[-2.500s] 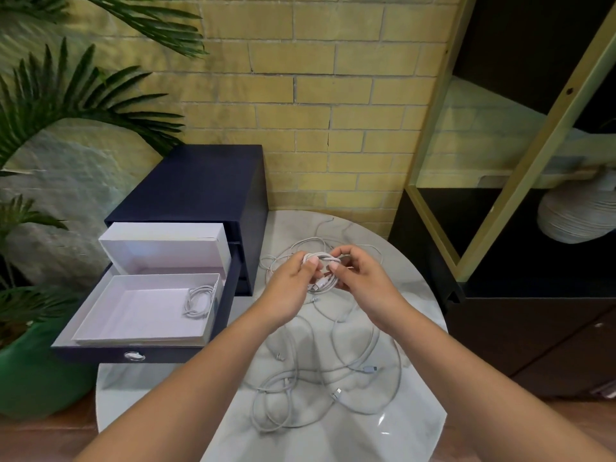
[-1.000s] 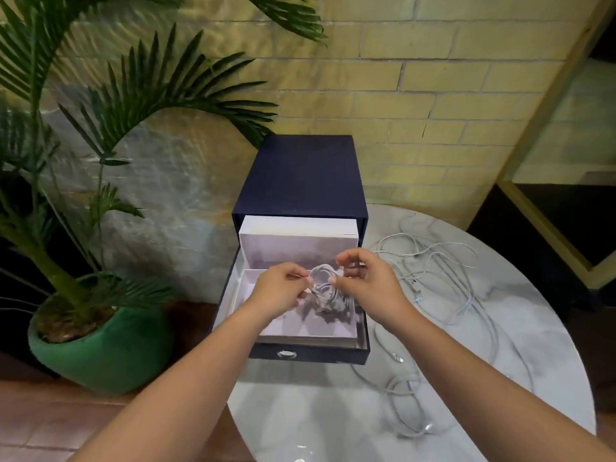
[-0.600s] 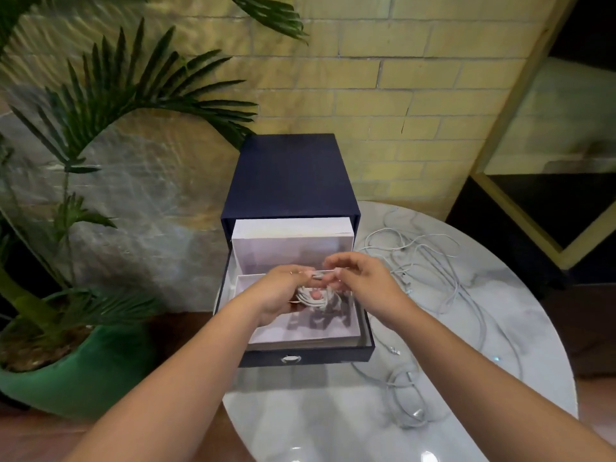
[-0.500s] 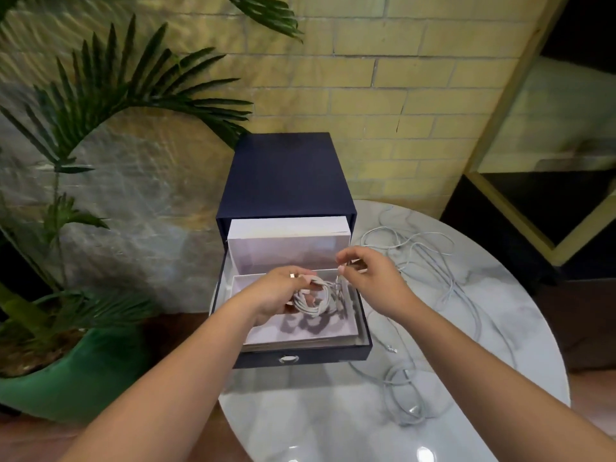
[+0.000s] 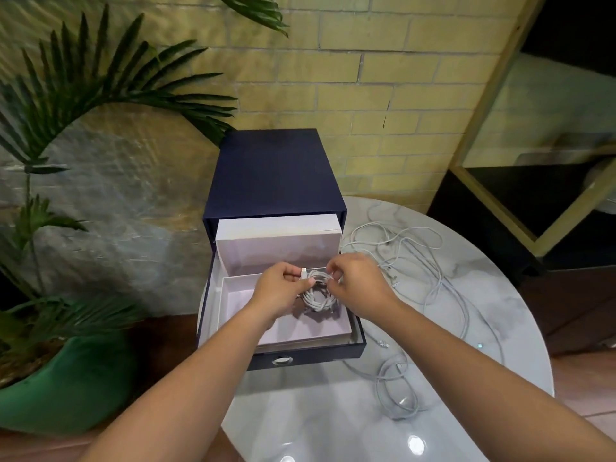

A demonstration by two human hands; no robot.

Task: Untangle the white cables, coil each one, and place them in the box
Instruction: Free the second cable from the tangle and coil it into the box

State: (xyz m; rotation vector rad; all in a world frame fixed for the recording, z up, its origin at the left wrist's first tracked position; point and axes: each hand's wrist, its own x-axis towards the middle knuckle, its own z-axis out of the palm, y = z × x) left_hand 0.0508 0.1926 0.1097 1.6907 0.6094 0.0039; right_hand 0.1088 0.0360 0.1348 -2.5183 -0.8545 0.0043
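Here, both hands meet over the open white box (image 5: 238,305), each pinching the top of a coiled white cable (image 5: 318,298). The left hand (image 5: 281,293) has its curled fingers closed on the strand beside the white connector (image 5: 304,272), which pokes up and away from the person. The right hand (image 5: 361,288) nips the coil's upper loops with its fingertips. The coil hangs below the fingertips, its oval ring stretching from them back toward the wrists, low inside the box; whether it touches the floor I cannot tell. Right of the right hand, loose white cables (image 5: 420,258) sprawl across the marble surface (image 5: 333,415). Beyond the hands stands the navy drawer case (image 5: 276,171).
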